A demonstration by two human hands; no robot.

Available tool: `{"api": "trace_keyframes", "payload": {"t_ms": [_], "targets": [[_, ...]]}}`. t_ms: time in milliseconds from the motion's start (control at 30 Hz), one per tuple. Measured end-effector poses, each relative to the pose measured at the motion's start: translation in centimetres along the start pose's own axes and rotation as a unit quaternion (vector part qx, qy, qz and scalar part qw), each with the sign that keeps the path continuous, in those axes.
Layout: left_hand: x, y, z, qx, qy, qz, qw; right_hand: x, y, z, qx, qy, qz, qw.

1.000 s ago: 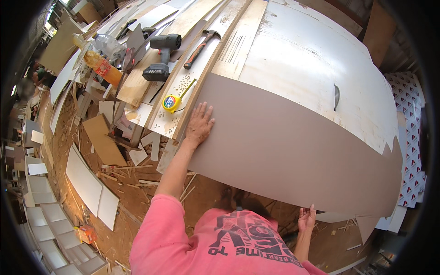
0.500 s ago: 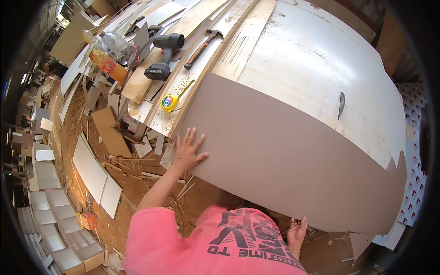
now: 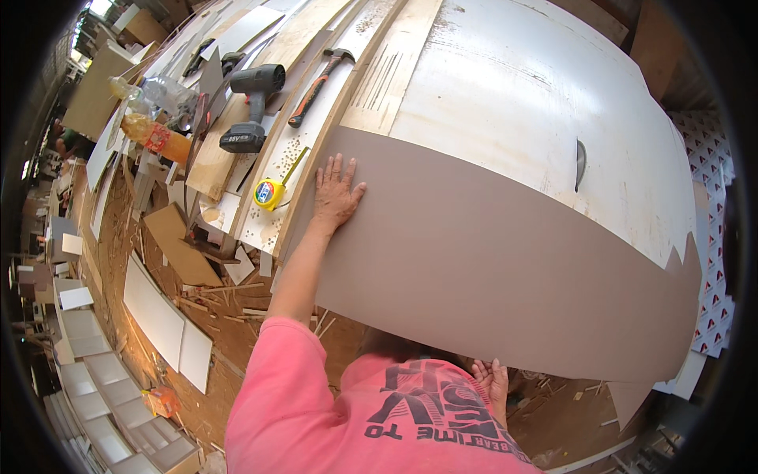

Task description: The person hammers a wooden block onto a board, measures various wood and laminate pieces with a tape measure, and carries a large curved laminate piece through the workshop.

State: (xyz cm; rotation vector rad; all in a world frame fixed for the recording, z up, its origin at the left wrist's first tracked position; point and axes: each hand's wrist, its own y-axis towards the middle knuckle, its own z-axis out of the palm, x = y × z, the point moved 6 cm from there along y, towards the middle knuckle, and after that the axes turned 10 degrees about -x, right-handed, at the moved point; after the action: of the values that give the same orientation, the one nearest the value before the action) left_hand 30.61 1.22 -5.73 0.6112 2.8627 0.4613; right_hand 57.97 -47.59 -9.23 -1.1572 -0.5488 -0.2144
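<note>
My left hand [image 3: 336, 193] lies flat with fingers spread on a brown-grey sheet [image 3: 497, 261], beside a wooden strip [image 3: 316, 178]. My right hand [image 3: 491, 379] is palm up at the sheet's near edge, fingers loosely extended and touching it. Left of the strip are a yellow tape measure [image 3: 267, 193] with some blade out, an orange-and-black-handled hammer [image 3: 312, 95] and a cordless power tool [image 3: 254, 99]. The sheet lies on a large white board [image 3: 513, 95] that has a dark curved slot or piece.
Bottles, one with orange contents [image 3: 158, 141], stand among offcuts at upper left. White panels [image 3: 158, 320] and scraps lie on the dirt floor, with open cabinet carcasses [image 3: 110, 403] beyond. A person [image 3: 67, 142] is in the left background. Patterned sheets [image 3: 703, 276] stand at right.
Since half a second ago my left hand has slid away from me along the wooden strip, after moving nearer earlier. My right hand has shifted left along the sheet's near edge.
</note>
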Motion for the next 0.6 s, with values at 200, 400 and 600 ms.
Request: {"api": "trace_keyframes", "payload": {"t_ms": [200,400,600], "targets": [[0.3,2.0,0.2,0.024,-0.034,0.056,0.998,-0.9,-1.7,4.3,-0.014,0.025,-0.009,1.0],[-0.4,2.8,-0.1,0.047,-0.044,0.069,0.996,-0.7,-2.5,4.8,-0.073,0.035,-0.06,0.995],[-0.5,5.3,0.6,0.036,-0.062,0.075,0.995,0.8,-1.7,7.0,-0.093,0.03,-0.11,0.989]]}}
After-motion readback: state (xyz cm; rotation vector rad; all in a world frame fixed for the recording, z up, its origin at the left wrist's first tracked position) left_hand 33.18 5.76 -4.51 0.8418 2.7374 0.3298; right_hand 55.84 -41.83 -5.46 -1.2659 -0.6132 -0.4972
